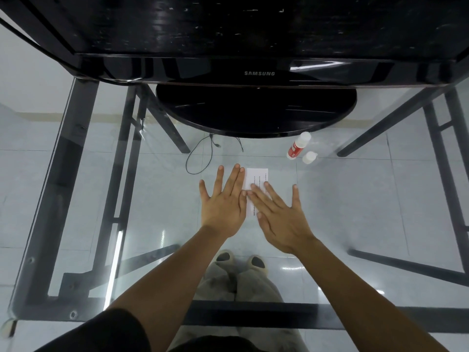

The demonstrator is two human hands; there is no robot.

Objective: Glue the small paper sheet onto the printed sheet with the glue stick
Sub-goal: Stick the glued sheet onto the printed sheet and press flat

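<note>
A white paper sheet with lines of print (257, 177) lies flat on the glass table, partly covered by both hands. My left hand (224, 201) rests palm down with fingers spread, over the sheet's left edge. My right hand (278, 214) lies flat with fingers spread across the sheet's near half. I cannot tell the small sheet apart from the printed one. The red and white glue stick (298, 146) lies on its side to the far right of the paper, and its white cap (309, 157) sits beside it.
A black Samsung monitor (258, 72) on a round base (256, 110) stands just beyond the paper. The glass tabletop (152, 224) shows black frame legs, a cable on the floor and my feet below it.
</note>
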